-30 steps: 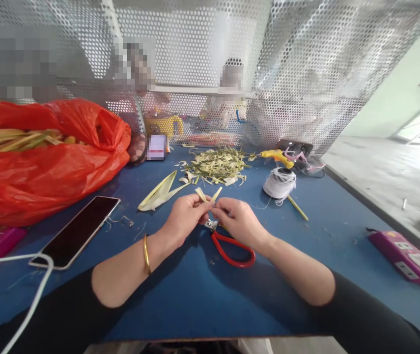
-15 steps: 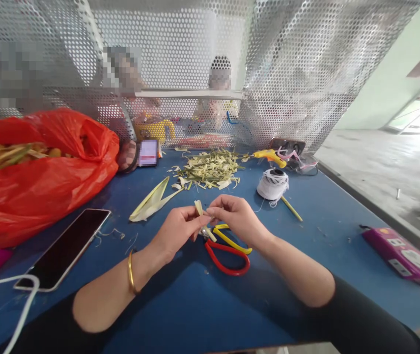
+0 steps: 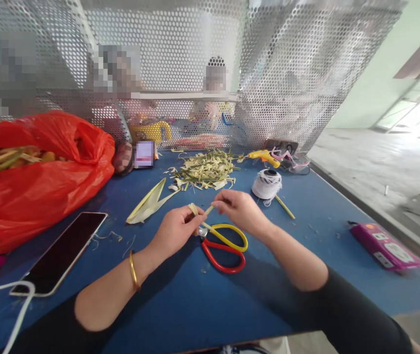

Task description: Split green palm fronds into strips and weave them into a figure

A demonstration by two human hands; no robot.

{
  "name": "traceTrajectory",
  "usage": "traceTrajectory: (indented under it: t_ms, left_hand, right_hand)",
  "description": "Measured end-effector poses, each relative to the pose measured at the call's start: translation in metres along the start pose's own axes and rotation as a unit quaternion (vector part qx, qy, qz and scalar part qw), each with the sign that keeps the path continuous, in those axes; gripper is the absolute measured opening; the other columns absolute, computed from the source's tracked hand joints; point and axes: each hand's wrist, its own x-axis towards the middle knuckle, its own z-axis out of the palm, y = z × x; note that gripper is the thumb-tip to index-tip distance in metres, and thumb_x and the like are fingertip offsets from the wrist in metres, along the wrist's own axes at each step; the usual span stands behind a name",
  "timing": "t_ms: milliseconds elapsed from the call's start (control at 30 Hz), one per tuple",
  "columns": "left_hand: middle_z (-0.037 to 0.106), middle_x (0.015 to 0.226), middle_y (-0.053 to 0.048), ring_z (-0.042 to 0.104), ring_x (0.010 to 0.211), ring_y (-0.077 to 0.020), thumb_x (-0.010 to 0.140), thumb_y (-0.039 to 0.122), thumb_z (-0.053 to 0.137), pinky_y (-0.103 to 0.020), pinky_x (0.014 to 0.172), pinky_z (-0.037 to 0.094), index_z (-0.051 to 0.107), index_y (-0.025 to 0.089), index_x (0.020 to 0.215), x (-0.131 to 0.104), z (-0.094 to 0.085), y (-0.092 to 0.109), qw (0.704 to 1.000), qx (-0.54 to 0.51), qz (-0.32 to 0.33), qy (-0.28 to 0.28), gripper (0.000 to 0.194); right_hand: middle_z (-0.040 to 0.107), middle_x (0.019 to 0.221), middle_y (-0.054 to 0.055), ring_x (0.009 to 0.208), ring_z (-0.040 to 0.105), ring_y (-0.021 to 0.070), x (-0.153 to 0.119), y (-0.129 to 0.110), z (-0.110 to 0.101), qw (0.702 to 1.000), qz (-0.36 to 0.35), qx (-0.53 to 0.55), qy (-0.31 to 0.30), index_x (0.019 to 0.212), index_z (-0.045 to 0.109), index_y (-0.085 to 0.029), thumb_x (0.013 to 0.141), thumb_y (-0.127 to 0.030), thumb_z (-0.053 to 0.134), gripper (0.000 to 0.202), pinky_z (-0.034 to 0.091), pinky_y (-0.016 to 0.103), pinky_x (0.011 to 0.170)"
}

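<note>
Between finger and thumb, my left hand (image 3: 175, 228) pinches a pale green-yellow strip of dried leaf (image 3: 195, 210), folded or crossed at the fingertips. A narrow end of that strip runs up to my right hand (image 3: 239, 209), whose thumb and fingers are closed on it. Beneath both hands lie scissors (image 3: 224, 266) with one red and one yellow handle; their blades are hidden by my left hand. Left of my hands rests a larger split leaf piece (image 3: 147, 206). Beyond them is a heap of leaf trimmings (image 3: 206, 168).
At left are a red plastic bag (image 3: 43, 191) of leaf strips and a phone (image 3: 64, 250) with a white cable (image 3: 23, 309). To the right stand a white thread spool (image 3: 266, 185), a yellow glue gun (image 3: 265, 158) and a purple box (image 3: 384, 244). A perforated metal screen (image 3: 165, 44) rises behind.
My right hand has drawn slightly away from my left, with the strip's end now stretched between them. More of the scissors' yellow handle shows. The view has shifted a little.
</note>
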Motion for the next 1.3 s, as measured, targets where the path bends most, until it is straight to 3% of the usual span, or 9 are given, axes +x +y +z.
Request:
traceTrajectory:
  t_ms: [133, 233, 467, 700, 800, 933, 1067, 1167, 1300]
  left_hand:
    - [0.074, 0.075, -0.003, 0.067, 0.07, -0.0201, 0.083, 0.038, 0.052, -0.028, 0.065, 0.046, 0.07, 0.022, 0.095, 0.006, -0.006, -0.007, 0.993, 0.075, 0.043, 0.077, 0.027]
    - [0.077, 0.083, -0.005, 0.069, 0.076, -0.0229, 0.081, 0.034, 0.057, -0.029, 0.069, 0.047, 0.071, 0.024, 0.101, 0.011, -0.01, -0.01, 0.987, 0.123, 0.036, 0.102, 0.027]
    - [0.076, 0.098, -0.005, 0.069, 0.093, -0.0247, 0.071, 0.027, 0.067, -0.032, 0.084, 0.049, 0.07, 0.024, 0.1, 0.017, -0.009, -0.018, 0.993, 0.089, 0.015, 0.072, 0.029]
    - [0.072, 0.111, -0.009, 0.067, 0.099, -0.0263, 0.078, 0.026, 0.061, -0.036, 0.09, 0.049, 0.072, 0.022, 0.103, 0.019, -0.015, -0.018, 0.976, 0.182, 0.057, 0.105, 0.028]
    - [0.071, 0.113, -0.011, 0.066, 0.104, -0.0294, 0.077, 0.028, 0.064, -0.039, 0.09, 0.049, 0.067, 0.022, 0.119, 0.017, -0.016, -0.015, 0.972, 0.224, 0.028, 0.066, 0.043]
    - [0.061, 0.131, -0.013, 0.055, 0.122, -0.0333, 0.069, 0.033, 0.074, -0.045, 0.102, 0.042, 0.058, 0.023, 0.131, 0.01, -0.014, -0.008, 0.968, 0.238, 0.026, 0.078, 0.065]
    - [0.063, 0.127, -0.012, 0.054, 0.122, -0.0297, 0.073, 0.033, 0.071, -0.043, 0.104, 0.04, 0.07, 0.022, 0.11, 0.0, -0.008, 0.004, 0.959, 0.16, 0.122, 0.198, 0.039]
    - [0.072, 0.088, -0.007, 0.066, 0.08, -0.0207, 0.077, 0.039, 0.066, -0.032, 0.073, 0.052, 0.072, 0.02, 0.092, -0.005, -0.003, 0.012, 0.99, -0.03, 0.055, 0.13, 0.025]
    - [0.066, 0.066, -0.003, 0.058, 0.061, -0.014, 0.071, 0.042, 0.07, -0.023, 0.052, 0.042, 0.07, 0.016, 0.072, -0.008, 0.003, 0.016, 0.979, -0.185, -0.059, 0.061, 0.025]
  right_hand:
    - [0.066, 0.068, 0.002, 0.063, 0.056, 0.0146, -0.002, 0.023, -0.055, 0.977, 0.071, -0.2, 0.004, 0.073, 0.064, -0.02, 0.086, -0.033, 0.057, 0.019, 0.034, 0.025, 0.058]
    - [0.07, 0.083, 0.009, 0.077, 0.063, 0.0235, -0.008, 0.055, -0.085, 0.907, 0.225, -0.349, 0.063, 0.079, 0.068, -0.02, 0.083, -0.036, 0.059, 0.018, 0.037, 0.029, 0.059]
    - [0.072, 0.087, 0.015, 0.088, 0.067, 0.0272, -0.005, 0.112, -0.083, 0.885, 0.32, -0.339, -0.011, 0.072, 0.072, -0.016, 0.078, -0.025, 0.062, 0.015, 0.048, 0.033, 0.068]
    - [0.072, 0.087, 0.019, 0.084, 0.069, 0.0295, -0.004, 0.099, -0.096, 0.877, 0.349, -0.292, 0.156, 0.092, 0.068, -0.012, 0.083, -0.019, 0.044, 0.026, 0.049, 0.037, 0.066]
    - [0.07, 0.074, 0.009, 0.068, 0.067, 0.0219, -0.003, 0.077, -0.084, 0.937, 0.213, -0.041, 0.274, 0.087, 0.059, -0.017, 0.08, -0.024, 0.049, 0.015, 0.049, 0.033, 0.063]
    - [0.063, 0.061, -0.001, 0.051, 0.059, 0.0136, -0.007, 0.042, -0.046, 0.946, 0.06, 0.288, 0.133, 0.075, 0.053, -0.02, 0.07, -0.039, 0.066, 0.024, 0.049, 0.028, 0.055]
    - [0.062, 0.058, -0.004, 0.049, 0.058, 0.0109, -0.018, 0.016, -0.008, 0.928, 0.037, 0.368, 0.042, 0.074, 0.054, -0.02, 0.066, -0.044, 0.073, 0.032, 0.048, 0.026, 0.053]
    - [0.063, 0.058, -0.003, 0.048, 0.058, 0.0103, -0.027, 0.007, 0.012, 0.923, 0.051, 0.381, -0.006, 0.073, 0.055, -0.02, 0.067, -0.046, 0.073, 0.033, 0.046, 0.024, 0.05]
    - [0.065, 0.064, -0.002, 0.049, 0.057, 0.0098, -0.035, 0.001, 0.03, 0.918, 0.075, 0.383, -0.062, 0.076, 0.055, -0.02, 0.068, -0.047, 0.072, 0.034, 0.045, 0.023, 0.047]
